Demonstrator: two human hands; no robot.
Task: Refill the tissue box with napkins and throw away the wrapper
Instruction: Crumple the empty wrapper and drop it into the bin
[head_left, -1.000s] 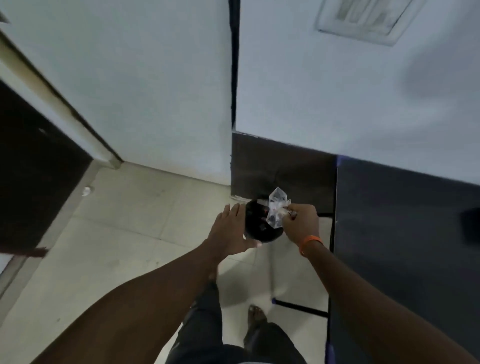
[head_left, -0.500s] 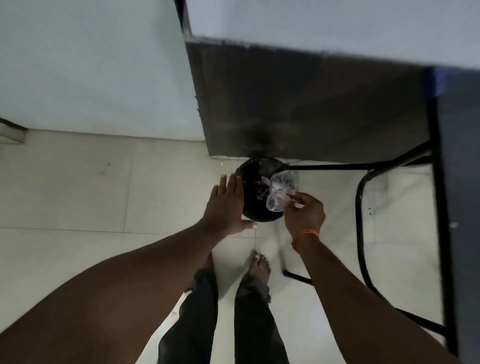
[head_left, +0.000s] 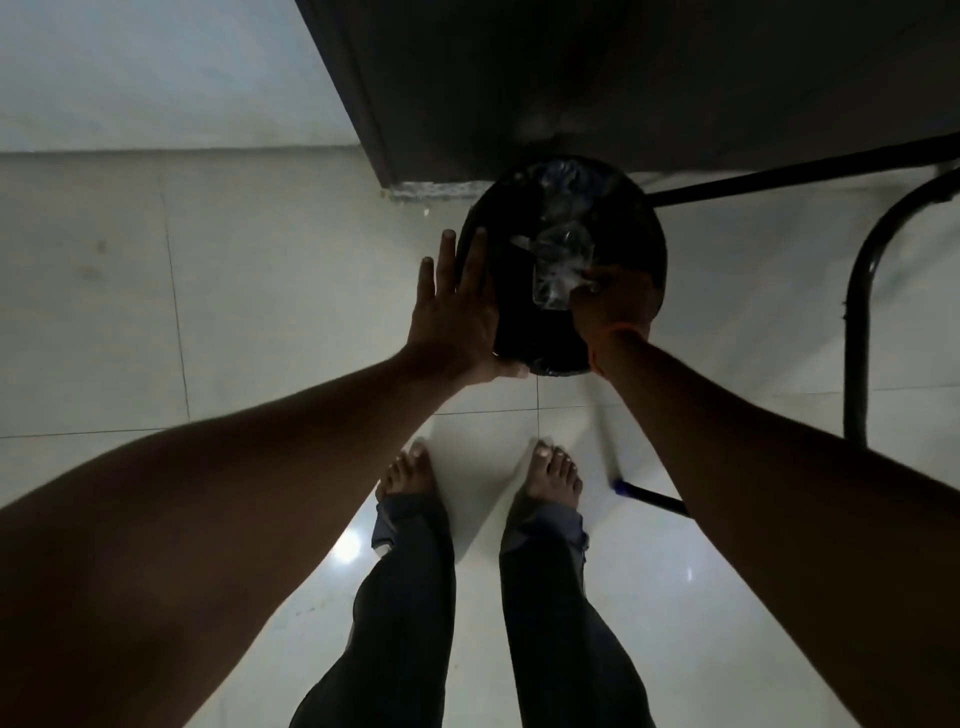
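Observation:
A round black trash bin (head_left: 644, 234) stands on the pale tiled floor under a dark table corner. My right hand (head_left: 613, 304) with an orange wristband hovers over the bin's mouth, pinching a crumpled clear plastic wrapper (head_left: 558, 270) that hangs inside the opening. My left hand (head_left: 457, 317) rests flat, fingers spread, against the bin's left rim, thumb at its front edge. More clear plastic lies deeper in the bin. No tissue box is in view.
A dark table panel (head_left: 571, 78) overhangs the bin at the top. Black metal chair legs (head_left: 857, 291) curve along the right. My bare feet (head_left: 483, 473) stand just behind the bin. A white wall (head_left: 156, 67) runs at the upper left.
My head has tilted down and closer, so the bin looks larger. My right hand has lowered the wrapper into the bin's mouth. My left hand stays at the rim.

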